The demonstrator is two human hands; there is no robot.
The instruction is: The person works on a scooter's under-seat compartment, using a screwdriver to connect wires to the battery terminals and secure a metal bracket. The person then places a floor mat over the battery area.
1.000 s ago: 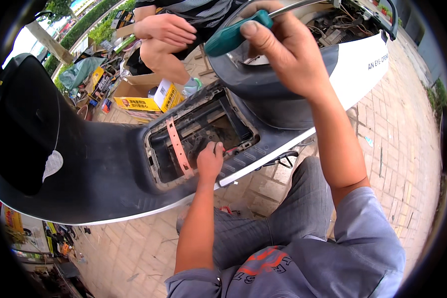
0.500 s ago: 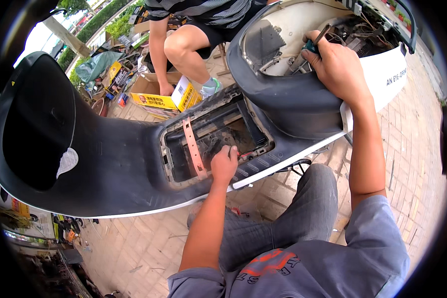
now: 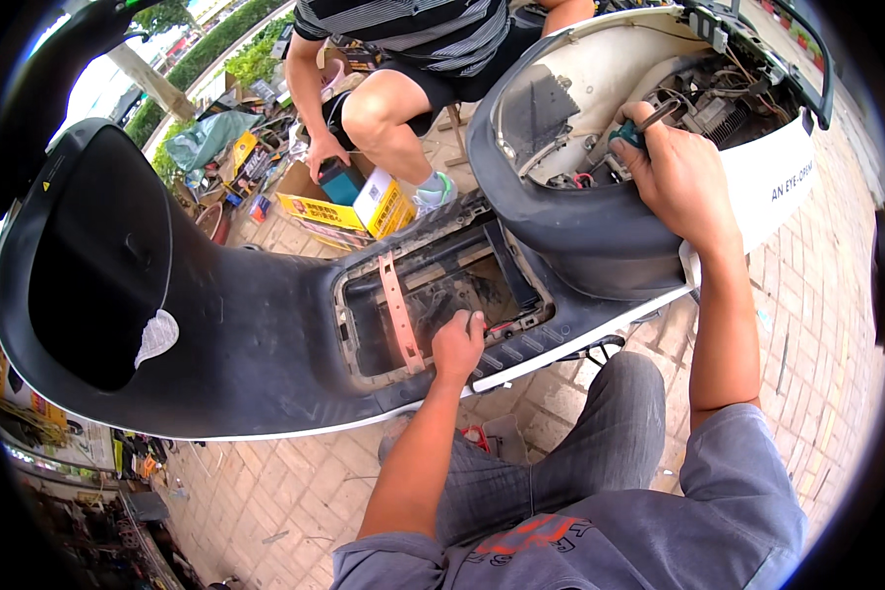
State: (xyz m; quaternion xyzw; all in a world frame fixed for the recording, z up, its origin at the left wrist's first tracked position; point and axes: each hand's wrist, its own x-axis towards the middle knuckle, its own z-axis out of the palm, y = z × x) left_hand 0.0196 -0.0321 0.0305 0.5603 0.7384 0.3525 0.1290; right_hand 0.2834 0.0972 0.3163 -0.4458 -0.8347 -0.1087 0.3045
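A slate-grey T-shirt with short, loose sleeves, its front bearing a red-orange graphic and dark-outlined lettering; below, faded charcoal jeans, creased at the lap.

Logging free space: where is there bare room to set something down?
Bare: the black floorboard between the front shield and the floor opening; paving left of the left forearm, barring small scraps. Crowded: around the yellow box, and the rear bay by the right hand.

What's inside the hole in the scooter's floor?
Inside the floor compartment: a black bar and a red wire, with a pink perforated strap across the opening. Whatever lies beneath the left hand is covered.
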